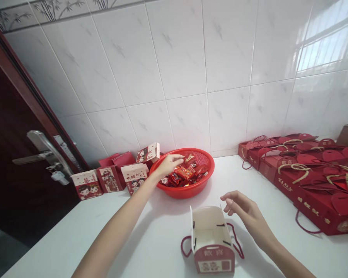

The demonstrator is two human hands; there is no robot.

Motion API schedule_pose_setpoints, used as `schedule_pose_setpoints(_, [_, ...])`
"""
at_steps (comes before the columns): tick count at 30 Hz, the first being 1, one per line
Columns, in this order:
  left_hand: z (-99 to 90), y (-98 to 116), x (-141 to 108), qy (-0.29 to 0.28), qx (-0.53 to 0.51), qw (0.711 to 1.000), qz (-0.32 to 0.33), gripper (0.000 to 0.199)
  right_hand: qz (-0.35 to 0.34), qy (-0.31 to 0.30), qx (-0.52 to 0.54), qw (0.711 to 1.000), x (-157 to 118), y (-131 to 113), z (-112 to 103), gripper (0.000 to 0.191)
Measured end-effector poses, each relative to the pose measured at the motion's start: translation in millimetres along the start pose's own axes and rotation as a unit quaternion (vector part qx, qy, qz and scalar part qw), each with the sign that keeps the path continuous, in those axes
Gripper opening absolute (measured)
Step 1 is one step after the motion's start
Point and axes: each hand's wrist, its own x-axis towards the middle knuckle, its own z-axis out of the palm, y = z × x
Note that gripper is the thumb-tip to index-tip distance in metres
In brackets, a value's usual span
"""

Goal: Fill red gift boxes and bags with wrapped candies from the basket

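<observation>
A red plastic basket [181, 192] holds a heap of red-wrapped candies [185, 173]. My left hand [170, 164] is over the basket's left side with its fingers closed around a red packet [190, 157] at their tips. Nearer to me stands an open gift box [214, 258], cream inside, with dark red cord handles at both sides; its inside shows no candies. My right hand [239, 206] hovers by the box's upper right edge, fingers curved and apart, with nothing in it.
Several small red and white boxes [88, 185] stand left of the basket by the tiled wall. Rows of closed red gift boxes [292, 181] with rope handles fill the right of the white table [162, 243]. A dark door [20, 173] is at the left.
</observation>
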Motion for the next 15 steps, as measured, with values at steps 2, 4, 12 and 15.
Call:
schedule_pose_setpoints(2, [22.7,17,-14,-0.024,-0.015,0.999,0.034,0.029,0.003,0.013,0.036,0.999,10,-5,7,0.047])
schedule_pose_setpoints(4, [45.2,35,-28,-0.063,-0.008,0.996,0.063,0.028,0.0,0.018,0.074,0.997,22,-12,16,0.05])
schedule_pose_setpoints(12, [58.0,31,-13,-0.06,-0.033,0.994,0.085,0.035,-0.016,0.119,0.216,0.969,82,-28,36,0.043])
schedule_pose_setpoints(15, [29.1,-2,18,0.031,0.094,0.995,-0.023,0.034,-0.006,0.138,0.288,0.948,106,-33,37,0.037])
